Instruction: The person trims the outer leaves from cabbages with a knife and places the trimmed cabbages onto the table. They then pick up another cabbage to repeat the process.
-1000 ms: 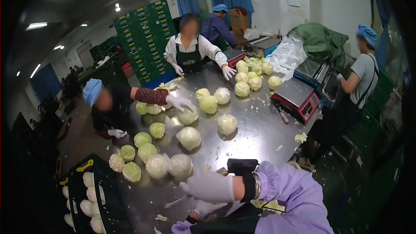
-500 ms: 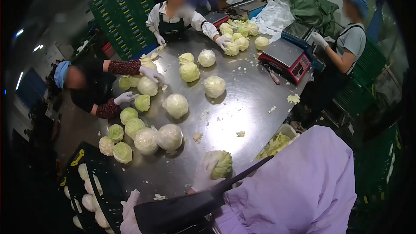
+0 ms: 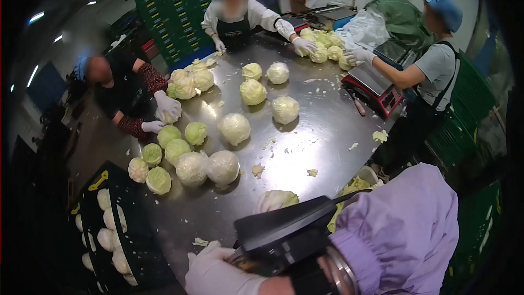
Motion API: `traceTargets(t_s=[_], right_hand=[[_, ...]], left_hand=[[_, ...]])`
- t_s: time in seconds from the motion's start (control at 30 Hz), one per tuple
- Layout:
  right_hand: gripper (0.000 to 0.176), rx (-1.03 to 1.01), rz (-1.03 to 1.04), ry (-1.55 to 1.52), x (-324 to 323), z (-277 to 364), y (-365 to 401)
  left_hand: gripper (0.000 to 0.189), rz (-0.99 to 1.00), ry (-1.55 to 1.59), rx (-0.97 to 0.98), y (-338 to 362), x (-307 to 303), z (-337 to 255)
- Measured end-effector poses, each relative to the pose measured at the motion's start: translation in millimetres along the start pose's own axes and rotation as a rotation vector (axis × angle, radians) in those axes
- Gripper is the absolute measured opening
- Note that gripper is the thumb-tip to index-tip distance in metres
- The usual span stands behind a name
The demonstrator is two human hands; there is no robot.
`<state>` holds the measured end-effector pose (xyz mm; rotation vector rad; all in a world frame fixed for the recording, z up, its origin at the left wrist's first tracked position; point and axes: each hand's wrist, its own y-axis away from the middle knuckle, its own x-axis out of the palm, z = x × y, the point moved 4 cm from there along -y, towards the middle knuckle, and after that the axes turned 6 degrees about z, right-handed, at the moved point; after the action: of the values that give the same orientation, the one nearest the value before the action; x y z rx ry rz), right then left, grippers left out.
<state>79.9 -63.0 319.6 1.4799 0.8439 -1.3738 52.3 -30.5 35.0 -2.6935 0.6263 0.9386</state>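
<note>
My right hand (image 3: 214,274), in a white glove, is low in the view and closed round a brown knife handle (image 3: 244,262). The blade is hidden. A black flat object (image 3: 284,228) sits over that wrist above a black band, with my purple sleeve (image 3: 401,229) behind it. Just beyond lies a green cabbage (image 3: 279,199) on the steel table (image 3: 311,142). My left hand is hidden behind the black object. A pale patch on the cabbage's left side may be its glove.
Several cabbages lie across the table, with a cluster (image 3: 204,166) at its left. A black crate (image 3: 109,235) of cabbages stands at lower left. Red scales (image 3: 376,84) stand at the right. Three other people work around the table. Green crates (image 3: 174,11) are stacked behind.
My right arm has swung in front of the cabbage, and the black object now covers most of it. The person on the left has pulled both hands in to the table edge.
</note>
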Motion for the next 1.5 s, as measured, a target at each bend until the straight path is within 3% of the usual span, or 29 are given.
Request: traceTargets(t_s=[0.1,0.17,0.2,0.27,0.33,0.4,0.47,0.53,0.6,0.63,0.67,0.73,0.77,0.83,0.93,1.0,1.07,1.1,1.33,1.5], right_hand=[[0.024,-0.051,0.086,-0.125,-3,-28,11],[0.026,-0.112,0.04,-0.279,-2,-99,29],[0.029,-0.166,-0.008,-0.404,12,-132,42],[0.039,0.149,-0.343,-0.442,60,-186,59],[0.045,0.403,-0.421,-0.625,156,-223,76],[0.044,0.603,-0.345,-1.024,254,-223,85],[0.042,0.747,-0.196,-1.64,310,-188,85],[0.042,0.779,-0.179,-1.863,349,-164,82],[0.04,0.86,-0.13,-1.948,345,-145,79],[0.04,0.882,-0.165,-2.023,343,-139,77],[0.04,0.9,-0.207,-2.093,344,-136,77],[0.042,0.847,-0.303,-2.026,349,-138,73],[0.043,0.829,-0.348,-1.845,340,-143,68],[0.045,0.757,-0.482,-1.594,329,-148,57],[0.044,0.799,-0.386,-1.7,325,-159,53],[0.04,0.756,-0.455,-1.568,331,-162,60],[0.038,0.662,-0.488,-0.994,312,-158,73],[0.035,0.649,-0.382,-0.898,298,-153,77],[0.013,0.784,-0.144,-0.693,322,-151,70],[0.011,0.745,-0.127,-0.725,339,-178,51]], left_hand=[[0.076,0.075,0.21,0.1,6,-23,-27],[0.076,0.109,0.215,0.071,0,-26,-31],[0.078,0.304,-0.031,-0.363,-15,-10,0],[0.085,-0.04,-0.232,0.005,-6,-10,8],[0.085,-0.019,-0.235,-0.025,4,-11,15],[0.098,0.017,-0.194,-0.009,11,-8,18],[0.103,-0.037,-0.05,-0.045,14,-5,18],[0.108,-0.083,0.101,-0.08,12,-4,25],[0.121,-0.01,0.419,-0.39,8,6,41],[0.129,0.082,0.655,-0.434,3,10,41],[0.129,0.094,0.664,-0.438,0,12,43],[0.126,-0.003,0.773,-0.333,-6,11,45],[0.126,-0.005,0.775,-0.336,-11,7,42],[0.117,-0.075,0.228,-0.395,-20,-15,31],[0.104,-0.16,0.331,-0.49,-28,-21,28],[0.102,-0.187,0.29,-0.477,-34,-18,37],[0.099,-0.209,0.256,-0.462,-41,-12,48],[0.097,-0.238,0.25,-0.467,-45,-10,53],[0.089,-0.227,0.141,-0.487,-64,-14,47],[0.088,-0.229,0.131,-0.525,-68,-16,55]])
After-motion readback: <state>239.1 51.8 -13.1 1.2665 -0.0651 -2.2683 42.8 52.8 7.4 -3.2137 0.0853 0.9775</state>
